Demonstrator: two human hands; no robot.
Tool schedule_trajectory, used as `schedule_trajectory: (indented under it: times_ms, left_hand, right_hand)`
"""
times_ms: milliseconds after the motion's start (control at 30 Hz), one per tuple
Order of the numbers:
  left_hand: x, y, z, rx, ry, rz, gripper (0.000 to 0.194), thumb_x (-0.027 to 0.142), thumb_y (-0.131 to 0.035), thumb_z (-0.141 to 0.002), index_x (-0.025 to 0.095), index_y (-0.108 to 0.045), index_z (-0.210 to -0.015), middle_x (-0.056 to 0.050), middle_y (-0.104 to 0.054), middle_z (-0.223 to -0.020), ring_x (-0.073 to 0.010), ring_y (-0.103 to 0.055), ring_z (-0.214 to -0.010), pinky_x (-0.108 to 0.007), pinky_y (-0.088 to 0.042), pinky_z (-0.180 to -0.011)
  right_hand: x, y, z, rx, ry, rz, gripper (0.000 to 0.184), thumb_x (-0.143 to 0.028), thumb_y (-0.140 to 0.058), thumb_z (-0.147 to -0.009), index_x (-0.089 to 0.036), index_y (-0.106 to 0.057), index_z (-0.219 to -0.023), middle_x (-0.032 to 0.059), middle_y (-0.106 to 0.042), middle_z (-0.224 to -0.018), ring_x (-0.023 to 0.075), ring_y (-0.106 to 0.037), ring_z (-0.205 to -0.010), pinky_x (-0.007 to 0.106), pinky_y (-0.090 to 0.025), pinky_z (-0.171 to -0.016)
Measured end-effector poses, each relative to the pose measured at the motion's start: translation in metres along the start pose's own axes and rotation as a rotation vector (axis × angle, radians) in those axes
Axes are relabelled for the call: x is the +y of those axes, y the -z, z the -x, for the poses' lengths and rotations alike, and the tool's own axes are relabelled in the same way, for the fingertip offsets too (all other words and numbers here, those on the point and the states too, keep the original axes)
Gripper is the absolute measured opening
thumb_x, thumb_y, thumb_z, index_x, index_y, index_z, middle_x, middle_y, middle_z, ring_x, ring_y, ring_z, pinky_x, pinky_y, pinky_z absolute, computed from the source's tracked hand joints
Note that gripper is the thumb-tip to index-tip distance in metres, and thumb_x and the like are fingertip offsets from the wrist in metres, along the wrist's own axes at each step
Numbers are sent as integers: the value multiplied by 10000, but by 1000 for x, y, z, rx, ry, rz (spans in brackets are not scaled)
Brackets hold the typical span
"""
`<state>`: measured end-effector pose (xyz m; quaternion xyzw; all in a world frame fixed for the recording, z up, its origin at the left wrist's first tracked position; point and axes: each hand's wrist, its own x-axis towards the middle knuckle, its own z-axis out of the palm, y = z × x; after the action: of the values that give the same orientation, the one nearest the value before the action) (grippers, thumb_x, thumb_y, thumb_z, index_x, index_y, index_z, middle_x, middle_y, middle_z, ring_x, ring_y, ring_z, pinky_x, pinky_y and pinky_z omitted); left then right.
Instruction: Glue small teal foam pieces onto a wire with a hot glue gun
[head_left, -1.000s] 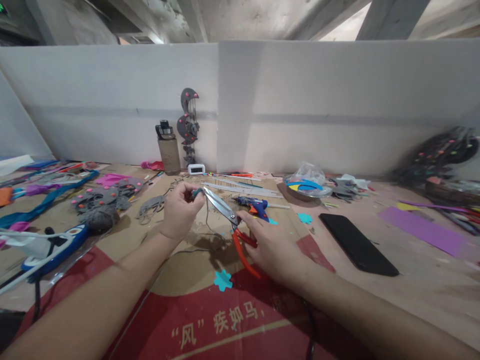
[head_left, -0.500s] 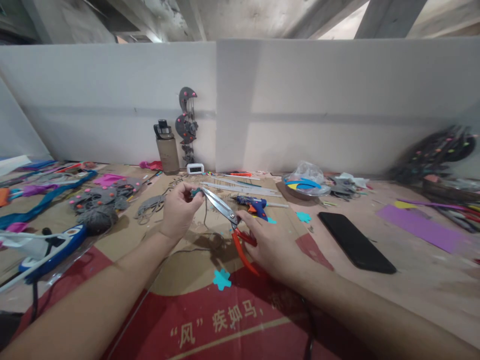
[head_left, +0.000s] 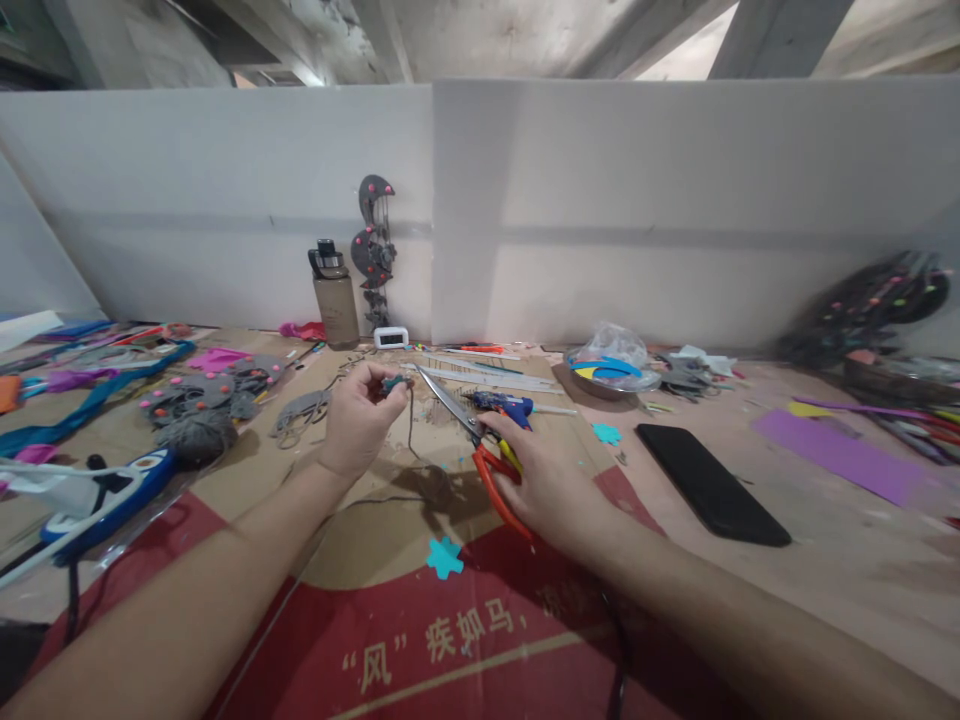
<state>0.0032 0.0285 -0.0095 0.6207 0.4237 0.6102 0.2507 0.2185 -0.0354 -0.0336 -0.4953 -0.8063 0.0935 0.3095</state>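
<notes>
My left hand [head_left: 358, 418] is raised over the cardboard, pinching a small teal-and-grey piece [head_left: 393, 384] with a thin dark thread hanging from it. My right hand [head_left: 544, 482] grips the red handles of a pair of scissors [head_left: 466, 428], whose steel blades point up and left, a short way to the right of the pinched piece. A blue glue gun [head_left: 504, 404] lies just behind the scissors. A teal foam flower [head_left: 445, 557] lies on the cardboard near me.
A black phone [head_left: 711, 486] lies to the right, with a purple foam sheet [head_left: 846, 456] beyond it. A water bottle [head_left: 335, 297] and a grey felt hanging stand at the white wall. Grey felt shapes, yarn and a blue tool [head_left: 105, 492] crowd the left side. A plastic bag sits at mid-right.
The scissors have drawn away to the right from the pinched piece, and the blades have lowered slightly. My left hand has stayed almost where it was.
</notes>
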Motion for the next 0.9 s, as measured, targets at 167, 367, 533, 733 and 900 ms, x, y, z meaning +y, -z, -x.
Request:
schedule_trajectory:
  times_ms: [167,367,533,733,900]
  left_hand:
    - [2,0,-1,39,-60,-12,121,236,-623,-697,170,-595,-794,-18,-632,-764,-117,-562,-653,-239,-439,-613]
    - [7,-1,0,49,-69,-9,92,211,-622,-697,173,-578,-768,-34,-648,-824,-131,-583,-715,-257,-454,-655]
    - [6,-2,0,31,-60,11,83,212,-613,-703,176,-570,-765,-34,-650,-836,-131,-587,-726,-259,-457,-666]
    - [5,-3,2,28,-38,35,92,206,-613,-691,178,-557,-758,-32,-644,-836,-129,-569,-702,-268,-455,-654]
    - [4,-3,2,22,-33,51,94,220,-615,-691,183,-561,-758,-28,-638,-829,-123,-560,-686,-261,-447,-644]
  right_hand:
    - [-2,3,1,35,56,-24,495,-240,-486,-799,-232,-400,-1286,102,-582,-1144,215,-559,-1016,368,-456,-842]
    - [-2,-1,2,-2,23,8,481,-275,-483,-815,-228,-405,-1287,102,-585,-1138,205,-573,-954,345,-465,-799]
    - [-1,-5,2,-7,26,46,482,-267,-474,-808,-217,-405,-1282,104,-601,-1082,208,-583,-900,341,-466,-760]
    - [0,-6,2,2,45,77,492,-231,-474,-788,-223,-410,-1276,101,-610,-1068,201,-592,-875,331,-467,-744]
    - [3,-8,3,8,51,85,501,-224,-473,-784,-229,-402,-1280,102,-611,-1080,221,-593,-937,347,-471,-764]
